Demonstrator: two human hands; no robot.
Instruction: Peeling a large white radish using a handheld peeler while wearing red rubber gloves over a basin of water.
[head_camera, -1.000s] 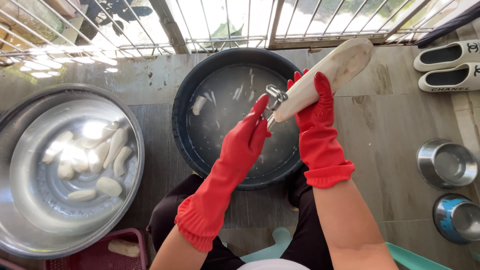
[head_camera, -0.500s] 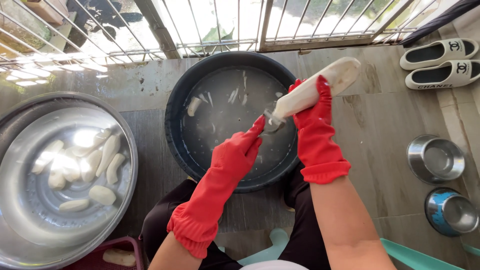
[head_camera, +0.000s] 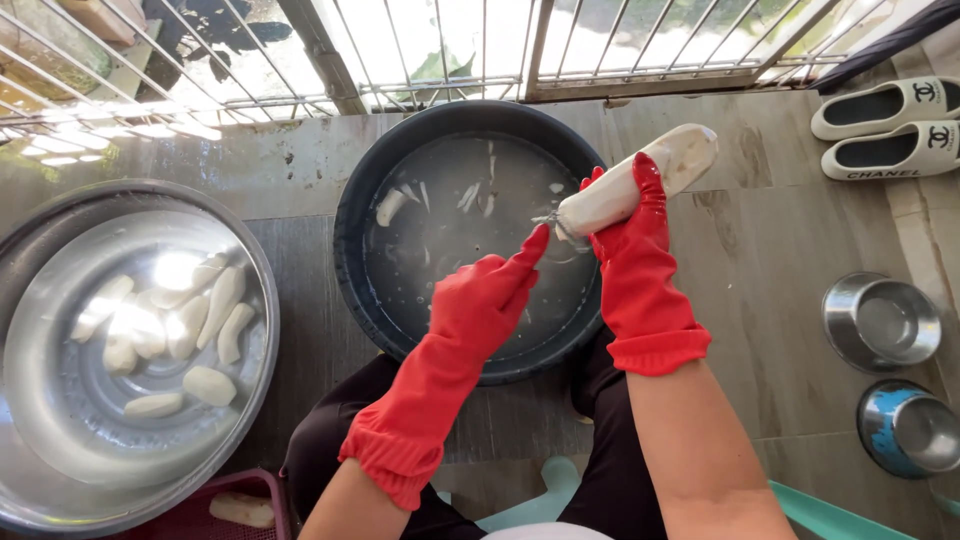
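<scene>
Two hands: both in red rubber gloves, working over the dark basin (head_camera: 352, 262) so the scraps drop in the water
right hand (head_camera: 632, 232): grip clenched round a long white root (head_camera: 640, 180), tilted up and out so its near end faces the blade
left hand (head_camera: 487, 298): grip closed on a metal peeler (head_camera: 548, 222), touching the root's lower end
steel bowl (head_camera: 30, 260): left side, holding peeled pieces (head_camera: 165, 335) in water, kept apart from the scraps

**A home balcony used as a wash-up spot**

Grey floor tiles (head_camera: 790, 230) run up to a metal railing (head_camera: 440, 45) with daylight and greenery beyond. House slippers (head_camera: 885, 125) sit by the edge, and a black tub (head_camera: 365, 200), a large steel basin (head_camera: 250, 250) and small metal bowls (head_camera: 880, 325) stand on the floor.
</scene>
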